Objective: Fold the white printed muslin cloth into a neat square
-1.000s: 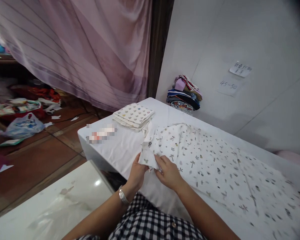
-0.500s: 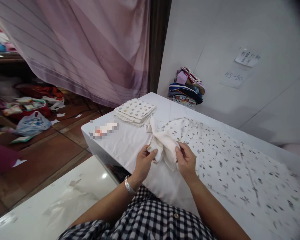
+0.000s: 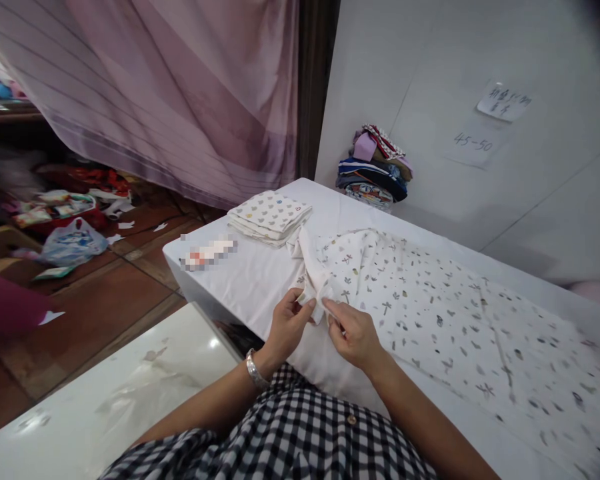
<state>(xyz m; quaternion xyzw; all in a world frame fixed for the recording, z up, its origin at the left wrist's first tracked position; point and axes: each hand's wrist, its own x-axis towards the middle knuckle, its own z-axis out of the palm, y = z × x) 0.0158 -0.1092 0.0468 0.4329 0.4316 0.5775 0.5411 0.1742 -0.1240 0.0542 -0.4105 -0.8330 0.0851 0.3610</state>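
Pinching the bunched corner of the white printed cotton cloth [image 3: 430, 313], the left hand [image 3: 287, 327] grips from one side and the right hand [image 3: 353, 333] from the other, fingertips nearly meeting. Half a second ago the hands stood wider apart with more fabric gathered between them; now the bundle is drawn tighter (a fold seems under way). Beyond the hands lies a folded stack of heart-print cloths [image 3: 270, 217] on the white-covered worktop [image 3: 240, 280], with the cloth spreading away to their right.

Printed cloth [image 3: 455, 333]: right end blurred, cut off by the edge.
Wall note [image 3: 503, 101]: writing too small to read.
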